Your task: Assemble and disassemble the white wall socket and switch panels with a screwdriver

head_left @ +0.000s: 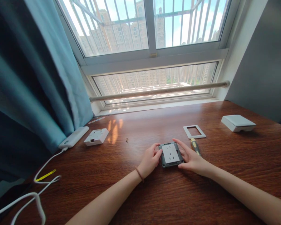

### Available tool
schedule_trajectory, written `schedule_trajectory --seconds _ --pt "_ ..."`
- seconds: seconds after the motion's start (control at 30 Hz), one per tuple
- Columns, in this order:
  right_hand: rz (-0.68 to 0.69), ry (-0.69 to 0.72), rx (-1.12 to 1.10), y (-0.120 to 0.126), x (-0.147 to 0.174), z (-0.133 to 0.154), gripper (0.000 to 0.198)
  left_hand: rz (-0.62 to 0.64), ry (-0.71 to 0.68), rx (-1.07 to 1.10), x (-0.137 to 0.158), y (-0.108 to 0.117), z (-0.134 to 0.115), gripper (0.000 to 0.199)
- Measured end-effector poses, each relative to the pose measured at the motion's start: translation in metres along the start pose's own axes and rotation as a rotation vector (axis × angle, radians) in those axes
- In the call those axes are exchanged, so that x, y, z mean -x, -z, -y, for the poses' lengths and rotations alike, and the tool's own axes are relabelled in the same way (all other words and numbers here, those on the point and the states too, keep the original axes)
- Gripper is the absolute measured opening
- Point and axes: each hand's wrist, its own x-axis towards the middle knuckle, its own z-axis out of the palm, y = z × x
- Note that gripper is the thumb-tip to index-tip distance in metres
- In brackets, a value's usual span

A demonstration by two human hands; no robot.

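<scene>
As daylight filled a barred, pale-framed window (152,55) at the far side, a person's left hand (151,158) and right hand (192,160) grasped a square grey-and-white plastic wall socket (170,153), fingers closed on its opposite edges, over the middle of a brown wood-grain table (154,197). A square white plastic frame (199,136) and a yellow-and-grey tool handle (194,145) lay just beyond the right hand; small brass-coloured screws (127,140) lay farther left.

no readable lettering or numbers, the small mark (66,142) on the white cabled device (75,137) illegible
</scene>
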Motion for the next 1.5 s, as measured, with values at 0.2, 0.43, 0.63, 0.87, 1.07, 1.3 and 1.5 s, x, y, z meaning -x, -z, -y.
schedule_trajectory --seconds 0.2,0.43,0.63,0.87,1.07,1.3,1.5 --pt "0.0 0.002 0.004 0.002 -0.001 -0.003 0.1 -0.012 -0.019 -0.026 0.001 0.0 0.0 0.037" --pt "-0.04 0.001 0.028 0.003 -0.001 -0.002 0.103 0.007 -0.017 0.023 0.0 0.0 0.003 0.038" --pt "-0.098 0.036 0.162 0.004 -0.003 0.004 0.1 0.018 -0.033 0.016 0.0 0.001 0.002 0.038" --pt "-0.602 0.272 0.716 0.049 -0.008 0.033 0.034 0.025 -0.018 0.046 0.001 0.0 -0.002 0.037" --pt "-0.987 0.101 1.306 0.131 -0.004 0.039 0.025 -0.042 0.0 0.093 0.001 -0.001 -0.002 0.037" --pt "-0.95 -0.055 1.434 0.155 -0.006 0.031 0.026 -0.19 -0.091 0.011 0.003 0.001 -0.007 0.033" --pt "-0.958 -0.118 1.48 0.15 -0.008 0.036 0.024 -0.133 -0.087 -0.13 0.004 0.002 -0.011 0.031"
